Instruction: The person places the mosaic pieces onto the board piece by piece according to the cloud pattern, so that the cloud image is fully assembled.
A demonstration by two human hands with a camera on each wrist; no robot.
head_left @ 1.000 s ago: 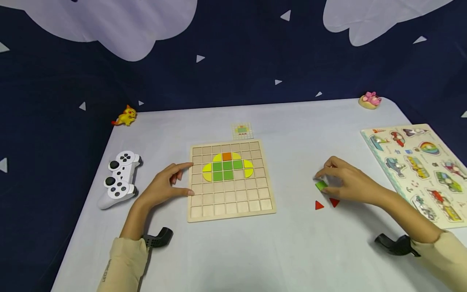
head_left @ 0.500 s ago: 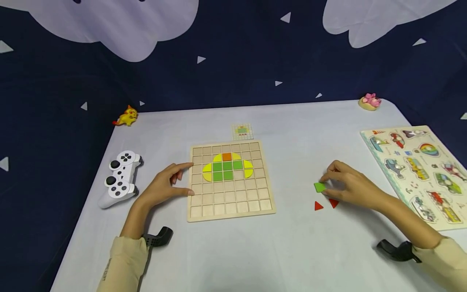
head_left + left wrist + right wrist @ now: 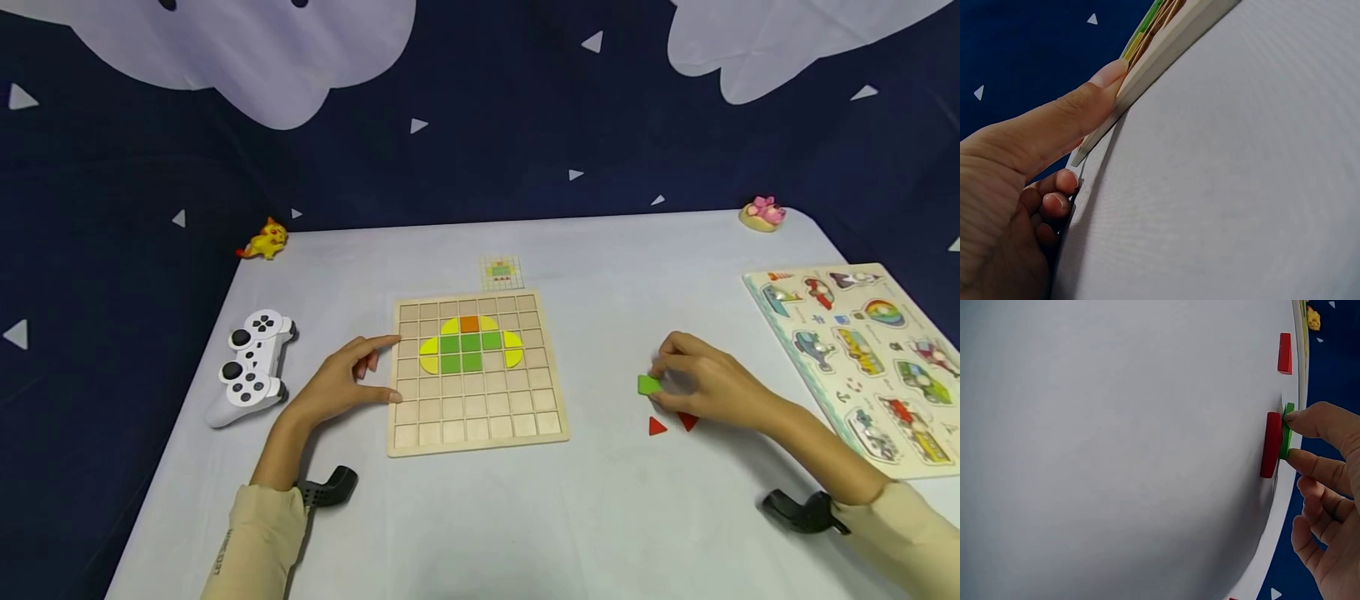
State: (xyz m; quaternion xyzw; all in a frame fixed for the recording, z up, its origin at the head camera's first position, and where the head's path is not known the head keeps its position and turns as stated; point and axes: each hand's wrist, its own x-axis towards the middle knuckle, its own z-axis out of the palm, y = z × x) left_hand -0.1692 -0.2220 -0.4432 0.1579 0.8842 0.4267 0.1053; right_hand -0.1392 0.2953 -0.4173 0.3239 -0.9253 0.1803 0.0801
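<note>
A wooden grid board (image 3: 517, 425) lies mid-table with green, yellow and orange tiles (image 3: 469, 343) set in its upper rows. My left hand (image 3: 345, 382) rests against the board's left edge (image 3: 1147, 65), thumb along the side and the other fingers loosely curled. My right hand (image 3: 705, 385) pinches a small green square tile (image 3: 648, 384) between thumb and forefinger, just above the table; the same green tile (image 3: 1287, 430) shows edge-on in the right wrist view. Two red triangles (image 3: 671, 424) lie on the table just below that hand, and a red triangle (image 3: 1270, 445) sits right beside the green tile.
A white game controller (image 3: 251, 367) lies left of the board. A small pattern card (image 3: 501, 271) sits behind it. A picture puzzle board (image 3: 862, 350) fills the right edge. A yellow figure (image 3: 264, 241) and a pink figure (image 3: 763, 212) stand at the far corners.
My right hand has lifted the green tile off the table and carried it a little to the left. The left hand has stayed at the board's edge.
</note>
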